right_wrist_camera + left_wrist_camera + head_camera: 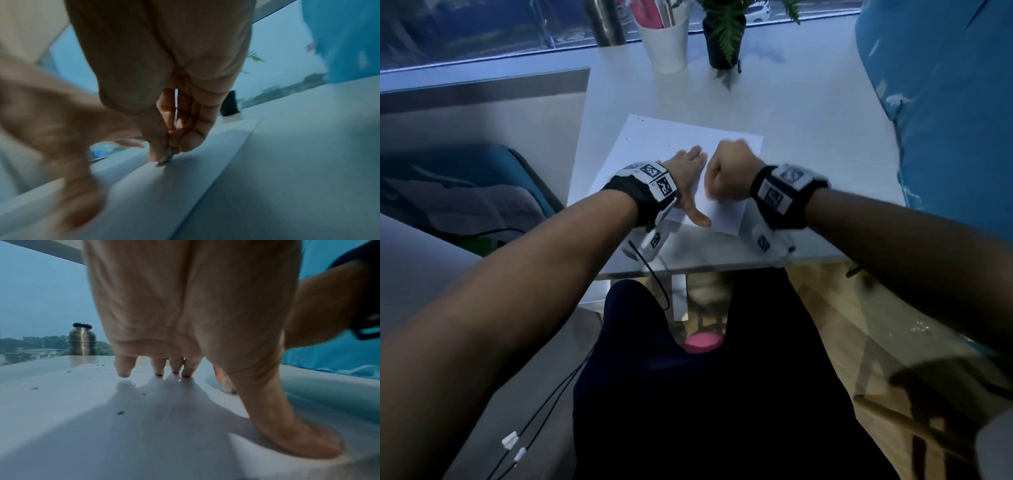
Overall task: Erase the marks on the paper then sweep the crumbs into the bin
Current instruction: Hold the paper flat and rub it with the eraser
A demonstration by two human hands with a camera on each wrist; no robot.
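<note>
A white sheet of paper point(654, 144) lies on the white table point(818, 113). My left hand point(690, 164) rests flat on it with straight fingers and the thumb spread, fingertips point(124, 372) touching the sheet. Right beside it, my right hand point(729, 171) is curled into a fist. In the right wrist view its thumb and fingers pinch a small grey eraser point(165, 158), whose tip touches the paper. Small dark crumbs point(121, 412) are scattered over the sheet, left of my left hand. The right wrist view is blurred.
A white cup of pens point(666, 37), a black potted plant point(724, 37) and a steel bottle point(82, 340) stand at the table's far edge. Blue fabric point(945, 102) borders the right side. A pink round object point(702, 342) sits below the near edge, by my legs.
</note>
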